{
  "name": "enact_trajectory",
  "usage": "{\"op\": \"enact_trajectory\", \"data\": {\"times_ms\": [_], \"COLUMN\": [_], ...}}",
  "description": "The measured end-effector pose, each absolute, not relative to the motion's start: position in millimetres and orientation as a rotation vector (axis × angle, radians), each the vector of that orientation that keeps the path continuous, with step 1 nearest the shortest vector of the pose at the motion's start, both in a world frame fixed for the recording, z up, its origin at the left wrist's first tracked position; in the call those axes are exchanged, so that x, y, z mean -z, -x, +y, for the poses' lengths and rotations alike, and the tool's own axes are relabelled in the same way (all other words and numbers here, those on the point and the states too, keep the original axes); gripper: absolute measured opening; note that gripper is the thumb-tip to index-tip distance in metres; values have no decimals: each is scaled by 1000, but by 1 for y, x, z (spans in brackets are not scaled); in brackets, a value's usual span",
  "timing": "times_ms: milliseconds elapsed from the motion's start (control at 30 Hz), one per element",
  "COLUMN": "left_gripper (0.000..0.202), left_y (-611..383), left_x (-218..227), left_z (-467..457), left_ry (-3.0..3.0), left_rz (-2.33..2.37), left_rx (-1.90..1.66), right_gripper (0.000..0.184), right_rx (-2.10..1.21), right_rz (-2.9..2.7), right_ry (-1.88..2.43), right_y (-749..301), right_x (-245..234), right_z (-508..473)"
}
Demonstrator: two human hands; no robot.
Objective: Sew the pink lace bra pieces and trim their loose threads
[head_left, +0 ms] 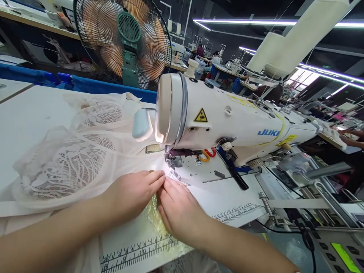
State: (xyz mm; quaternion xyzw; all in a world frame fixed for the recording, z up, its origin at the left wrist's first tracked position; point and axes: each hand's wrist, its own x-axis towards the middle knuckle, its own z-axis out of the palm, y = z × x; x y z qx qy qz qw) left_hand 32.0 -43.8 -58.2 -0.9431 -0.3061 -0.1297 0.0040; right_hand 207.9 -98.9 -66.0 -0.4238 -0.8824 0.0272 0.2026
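From my end I'm seeing the fingers of the left hand and right hand bunching, tips meeting just in front of the needle area of the sewing machine. Whether they're clamping an edge of cloth or only pressing down, I can't tell; the knuckles are hiding it. I'm reading the close grip as a way of steering something small.

The lace garment is lying to the left of the sewing machine, one end running toward its needle; the bulk is probably resting there so that it isn't dragging. Under the hands, on the near side of the machine, a crinkled patch of yellowish tape is covering part of the table, perhaps protecting the surface. The ruler markings are running along the near edge, likely for quick measuring; I'm making out 9 and 10.

Scissors with orange and red handles are lying beneath the sewing machine's arm, presumably within easy reach. On its body I'm reading "JUKI" in blue, and a yellow triangular warning sticker is showing a black symbol. Beyond the machine, to the left, a large fan is facing this way, presumably for cooling.
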Motion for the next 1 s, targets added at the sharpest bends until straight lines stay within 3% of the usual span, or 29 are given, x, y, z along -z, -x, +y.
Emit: {"op": "enact_trajectory", "data": {"times_ms": [233, 533, 700, 1000], "left_gripper": [34, 41, 45, 41], "left_y": [-21, -11, -11, -17], "left_x": [54, 64, 62, 51], "left_z": [-36, -17, -5, 7], "left_ry": [2964, 3009, 3044, 2911], "left_rz": [-745, -770, -848, -867], "left_rx": [425, 465, 437, 260], "right_gripper": [31, 20, 39, 13], "right_rx": [-151, -623, -813, -181], "right_rz": [-2484, -2486, -2437, -2511], "right_ry": [1126, 840, 786, 990], "right_y": [-224, -262, -273, -183], "right_x": [61, 34, 47, 91], "right_z": [-110, -142, -156, -158]}}
